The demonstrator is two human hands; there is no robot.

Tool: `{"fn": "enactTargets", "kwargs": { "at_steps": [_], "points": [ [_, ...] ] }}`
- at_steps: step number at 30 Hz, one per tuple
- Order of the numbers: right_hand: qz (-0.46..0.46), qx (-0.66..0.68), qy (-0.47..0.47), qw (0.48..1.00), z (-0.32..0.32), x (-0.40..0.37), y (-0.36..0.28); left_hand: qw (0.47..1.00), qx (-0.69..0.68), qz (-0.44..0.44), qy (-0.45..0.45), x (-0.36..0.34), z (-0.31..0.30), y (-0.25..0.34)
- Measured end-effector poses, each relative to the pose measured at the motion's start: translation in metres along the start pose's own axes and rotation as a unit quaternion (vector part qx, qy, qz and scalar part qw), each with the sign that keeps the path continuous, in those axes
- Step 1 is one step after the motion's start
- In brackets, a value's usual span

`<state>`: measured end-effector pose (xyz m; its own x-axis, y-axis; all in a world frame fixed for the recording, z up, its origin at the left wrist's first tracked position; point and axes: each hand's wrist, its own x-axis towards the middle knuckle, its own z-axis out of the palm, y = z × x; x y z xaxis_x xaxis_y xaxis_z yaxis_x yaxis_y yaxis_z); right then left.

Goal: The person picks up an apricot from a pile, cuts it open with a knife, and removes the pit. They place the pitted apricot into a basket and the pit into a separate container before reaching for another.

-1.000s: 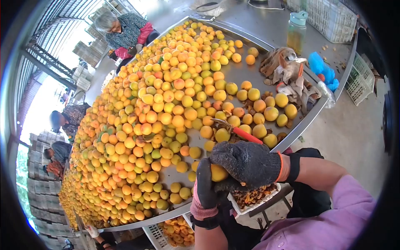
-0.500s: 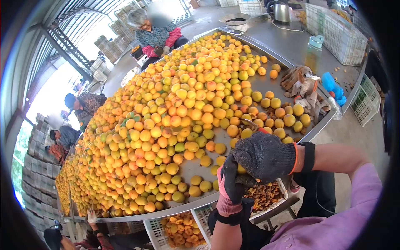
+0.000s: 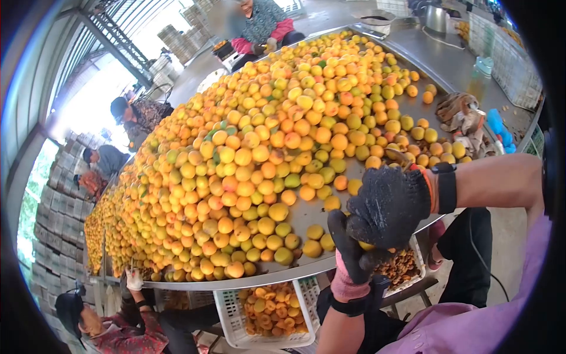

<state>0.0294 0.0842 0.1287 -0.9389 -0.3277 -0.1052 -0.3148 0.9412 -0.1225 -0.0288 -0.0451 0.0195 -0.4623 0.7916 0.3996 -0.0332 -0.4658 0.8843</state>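
In dark gloves, my two hands meet at the table's near edge. My right hand [image 3: 389,206] is closed around a small knife with a curved blade [image 3: 399,156], which points up and away from my fingers. Under it, my left hand [image 3: 349,251], in a pink-cuffed glove, is closed on an apricot [image 3: 365,245]. Only a yellow sliver of that fruit shows between the gloves. A large heap of whole yellow-orange apricots [image 3: 253,159] covers much of the metal table [image 3: 306,268] in front of me.
Below the edge stand a white crate [image 3: 227,321] of split apricots and a box [image 3: 421,272] of small brown pieces. Crumpled cloths [image 3: 463,118], a blue bag [image 3: 501,130] and a bottle [image 3: 480,76] lie to the right. Several people sit around the heap, one person [image 3: 127,324] near left.
My view has turned left and down, so the table scene shifts. My hands stay together, now slightly lower and further right in view. More of the near-left person and the crate shows.
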Motion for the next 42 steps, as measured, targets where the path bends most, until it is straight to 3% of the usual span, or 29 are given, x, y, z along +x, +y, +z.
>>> {"fn": "enactTargets", "kwargs": {
  "at_steps": [1, 2, 6, 7, 8, 11, 13, 16, 17, 19, 20, 21, 22, 24, 25, 26, 28, 29, 30, 31, 32, 33, 34, 35, 36, 38, 39, 41, 42],
  "points": [
    [0.033, -0.007, 0.010, 0.999, 0.006, 0.009, -0.001, 0.989, 0.057, 0.103, 0.088, -0.002, 0.007, -0.008],
    [0.068, -0.012, 0.019, 0.997, 0.014, 0.018, -0.004, 0.989, 0.062, 0.100, 0.091, -0.001, 0.000, -0.010],
    [0.211, -0.036, 0.043, 0.976, 0.042, 0.047, -0.017, 0.977, 0.149, -0.025, 0.147, 0.004, -0.029, -0.013],
    [0.246, -0.042, 0.048, 0.967, 0.051, 0.049, -0.019, 0.981, 0.042, -0.079, 0.171, 0.005, -0.032, -0.010],
    [0.244, -0.038, 0.046, 0.968, 0.050, 0.049, -0.021, 0.970, -0.065, -0.131, 0.192, 0.006, -0.033, -0.006],
    [0.160, -0.026, 0.114, 0.980, 0.054, 0.047, -0.021, 0.959, -0.153, -0.116, 0.211, 0.004, -0.038, 0.001],
    [0.048, 0.004, 0.232, 0.971, 0.072, 0.050, -0.014, 0.957, -0.149, -0.093, 0.232, -0.004, -0.039, -0.006],
    [0.085, -0.082, 0.286, 0.951, 0.065, 0.057, -0.025, 0.948, -0.218, -0.057, 0.227, -0.006, -0.036, -0.012],
    [0.102, -0.076, 0.275, 0.953, 0.079, 0.065, -0.027, 0.949, -0.189, -0.042, 0.250, -0.003, -0.028, -0.006],
    [0.103, 0.091, 0.463, 0.875, 0.078, 0.083, -0.038, 0.946, -0.127, -0.016, 0.297, 0.004, -0.017, 0.009],
    [0.090, -0.137, 0.472, 0.867, 0.092, 0.077, -0.029, 0.943, -0.092, -0.003, 0.319, 0.003, -0.019, 0.012],
    [0.160, -0.104, 0.386, 0.903, 0.075, 0.075, -0.041, 0.978, -0.019, 0.032, 0.205, -0.003, -0.042, -0.009],
    [0.223, -0.070, 0.296, 0.926, 0.065, 0.075, -0.049, 0.978, -0.023, 0.021, 0.205, -0.005, -0.045, -0.010],
    [0.242, -0.038, 0.291, 0.925, 0.070, 0.072, -0.052, 0.973, -0.100, 0.056, 0.202, -0.006, -0.045, -0.009],
    [0.255, -0.011, 0.291, 0.922, 0.071, 0.071, -0.054, 0.970, 0.041, 0.056, 0.232, -0.008, -0.043, -0.009],
    [0.267, 0.015, 0.292, 0.918, 0.072, 0.069, -0.055, 0.971, 0.041, 0.052, 0.231, -0.009, -0.044, -0.007],
    [0.290, 0.064, 0.295, 0.908, 0.073, 0.065, -0.058, 0.968, -0.063, 0.007, 0.243, -0.006, -0.049, -0.003],
    [0.291, 0.065, 0.294, 0.908, 0.080, 0.065, -0.061, 0.965, 0.084, 0.069, 0.237, -0.008, -0.052, -0.006],
    [0.246, 0.010, 0.413, 0.877, 0.092, 0.067, -0.062, 0.966, 0.084, 0.069, 0.236, -0.008, -0.057, -0.013],
    [0.195, -0.046, 0.523, 0.828, 0.102, 0.069, -0.062, 0.933, 0.242, 0.066, 0.259, -0.008, -0.062, -0.019],
    [0.192, -0.045, 0.522, 0.830, 0.113, 0.071, -0.059, 0.874, 0.394, 0.059, 0.278, -0.009, -0.065, -0.022],
    [0.193, 0.070, 0.552, 0.808, 0.122, 0.072, -0.054, 0.946, -0.006, 0.028, 0.324, 0.000, -0.042, -0.008],
    [0.193, 0.182, 0.573, 0.775, 0.104, 0.068, -0.053, 0.944, -0.008, 0.032, 0.328, 0.000, -0.040, -0.008],
    [0.212, 0.512, 0.414, 0.722, 0.089, 0.038, -0.060, 0.949, 0.017, 0.028, 0.314, 0.000, -0.039, -0.008],
    [0.210, 0.509, 0.414, 0.725, 0.098, 0.029, -0.059, 0.953, 0.041, 0.024, 0.299, 0.002, -0.037, -0.007],
    [0.141, 0.413, 0.520, 0.734, 0.122, 0.021, -0.054, 0.957, 0.064, 0.023, 0.283, 0.008, -0.034, -0.004],
    [0.148, 0.285, 0.497, 0.806, 0.108, 0.013, -0.054, 0.956, 0.006, -0.037, 0.292, 0.011, -0.033, -0.001],
    [0.136, 0.323, 0.464, 0.814, 0.081, 0.024, -0.069, 0.922, -0.190, -0.122, 0.316, 0.017, -0.038, -0.009],
    [0.131, 0.356, 0.436, 0.816, 0.069, 0.037, -0.079, 0.917, -0.301, -0.145, 0.216, 0.008, -0.047, -0.017]
  ]
}}
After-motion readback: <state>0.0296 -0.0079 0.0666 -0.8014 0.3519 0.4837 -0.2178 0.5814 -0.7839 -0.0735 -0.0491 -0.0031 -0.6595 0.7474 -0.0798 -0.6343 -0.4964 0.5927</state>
